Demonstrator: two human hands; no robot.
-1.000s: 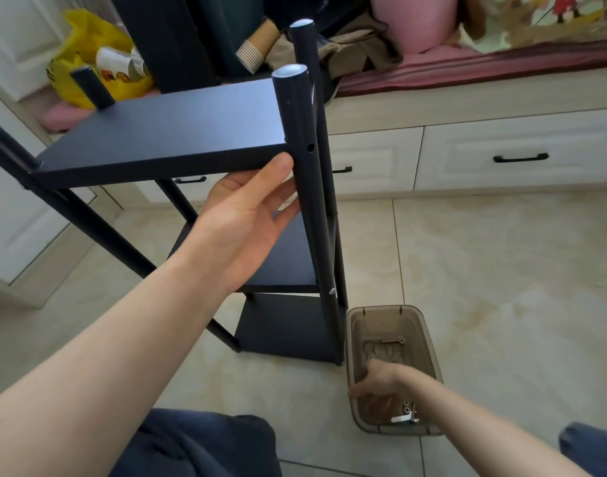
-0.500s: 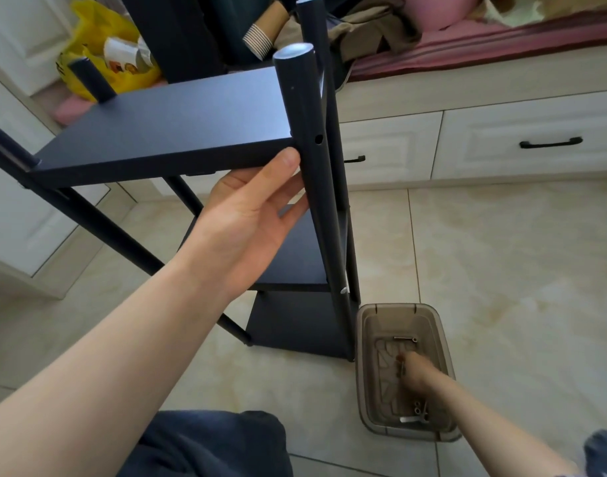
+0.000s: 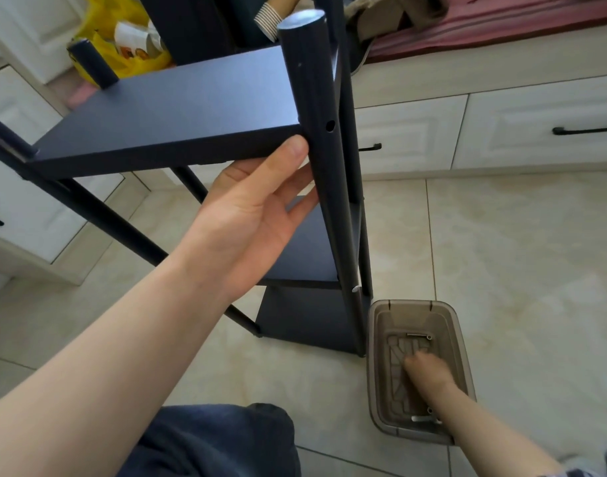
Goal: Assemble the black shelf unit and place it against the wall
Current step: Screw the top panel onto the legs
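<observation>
The black shelf unit [image 3: 178,108] stands on the tiled floor, with three boards between round black posts. Its near right post [image 3: 324,160] has an empty screw hole level with the top board. My left hand [image 3: 250,215] reaches under the top board, thumb pressed against the board's front edge and fingers around the post. My right hand [image 3: 429,373] is down inside a small brown plastic bin [image 3: 381,366] beside the unit's foot, blurred, among loose metal screws [image 3: 419,336]. Whether it holds one is hidden.
White drawers with black handles [image 3: 586,129] run along the back under a red cushioned bench. A yellow bag [image 3: 123,46] and dark clothes lie behind the unit. A white cabinet [image 3: 23,215] stands at the left. My dark trouser knee [image 3: 222,442] is at the bottom.
My right hand has shifted from the bin's near end toward its middle. The view has moved closer and tilted down a little. My left hand keeps its hold on the shelf.
</observation>
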